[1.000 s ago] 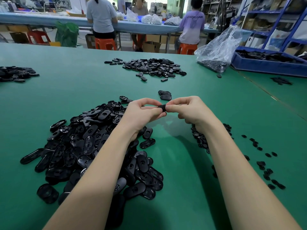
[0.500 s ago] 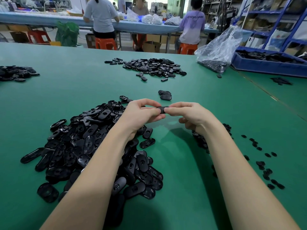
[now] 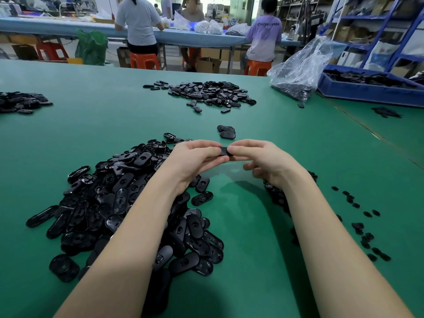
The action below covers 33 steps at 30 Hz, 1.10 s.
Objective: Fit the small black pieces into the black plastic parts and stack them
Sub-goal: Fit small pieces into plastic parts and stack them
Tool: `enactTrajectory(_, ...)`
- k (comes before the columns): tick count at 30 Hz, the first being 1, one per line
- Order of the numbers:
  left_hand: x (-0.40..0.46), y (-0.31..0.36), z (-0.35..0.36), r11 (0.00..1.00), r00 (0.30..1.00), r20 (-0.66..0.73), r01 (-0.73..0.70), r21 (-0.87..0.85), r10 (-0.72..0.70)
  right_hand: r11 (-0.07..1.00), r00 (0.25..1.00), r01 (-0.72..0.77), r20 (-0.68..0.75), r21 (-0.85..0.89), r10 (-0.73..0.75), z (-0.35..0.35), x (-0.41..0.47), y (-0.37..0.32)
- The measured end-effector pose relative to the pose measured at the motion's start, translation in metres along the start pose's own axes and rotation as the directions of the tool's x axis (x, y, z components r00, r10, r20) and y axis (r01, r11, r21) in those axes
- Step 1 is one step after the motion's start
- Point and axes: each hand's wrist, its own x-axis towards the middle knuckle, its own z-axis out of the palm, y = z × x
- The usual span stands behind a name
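Observation:
One black oval plastic part (image 3: 224, 151) is held above the green table (image 3: 263, 226) between both hands. My left hand (image 3: 195, 158) pinches its left end, and my right hand (image 3: 261, 157) pinches its right end with thumb and forefinger. Most of the part is hidden by the fingers. A big heap of black oval parts (image 3: 128, 203) lies under my left forearm. Small black pieces (image 3: 364, 228) are scattered to the right of my right forearm. A short stack of parts (image 3: 226, 131) sits just beyond my hands.
Another heap of black parts (image 3: 211, 92) lies farther back, and a smaller one (image 3: 20, 102) at the far left. A clear plastic bag (image 3: 298, 72) and a blue crate (image 3: 371, 88) stand at the back right. People sit at a bench beyond the table.
Both hands have dropped slightly and drawn a little apart, so more of the black part shows between the fingertips. My right hand's fingers have straightened along the part.

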Motion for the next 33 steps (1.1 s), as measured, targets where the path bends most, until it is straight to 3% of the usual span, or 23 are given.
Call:
enactTrajectory(4,0.001,-0.001,-0.001,1.000,1.000,-0.019,-0.011,0.012,0.011,0.954,0.938,0.243,-0.209,-0.178,-0.277,0.002,-0.002,-0.007)
enactTrajectory(7,0.002,-0.002,0.000,1.000,0.999,-0.028,-0.029,0.008,0.029,0.810,0.866,0.402,-0.111,-0.427,-0.488,0.005,-0.005,-0.013)
enactTrajectory(10,0.002,-0.003,-0.001,0.998,0.998,-0.038,-0.051,0.038,0.053,0.688,0.853,0.377,-0.057,-0.621,-0.519,0.012,-0.006,-0.017)
enactTrajectory(12,0.002,-0.003,-0.001,0.997,0.997,-0.049,-0.056,0.056,0.058,0.659,0.854,0.361,-0.050,-0.660,-0.518,0.014,-0.005,-0.018)
enactTrajectory(16,0.002,-0.004,0.002,0.997,0.997,-0.060,-0.051,0.049,0.054,0.675,0.869,0.352,-0.043,-0.648,-0.493,0.012,-0.005,-0.018)
enactTrajectory(22,0.001,-0.002,0.003,0.998,0.996,-0.071,-0.059,0.021,0.060,0.919,0.949,0.270,-0.085,-0.287,-0.305,0.003,-0.007,-0.016)
enactTrajectory(33,-0.002,-0.001,0.005,0.992,0.995,-0.043,-0.089,0.088,0.093,0.940,0.955,0.201,-0.159,-0.276,-0.251,0.007,0.000,-0.012)
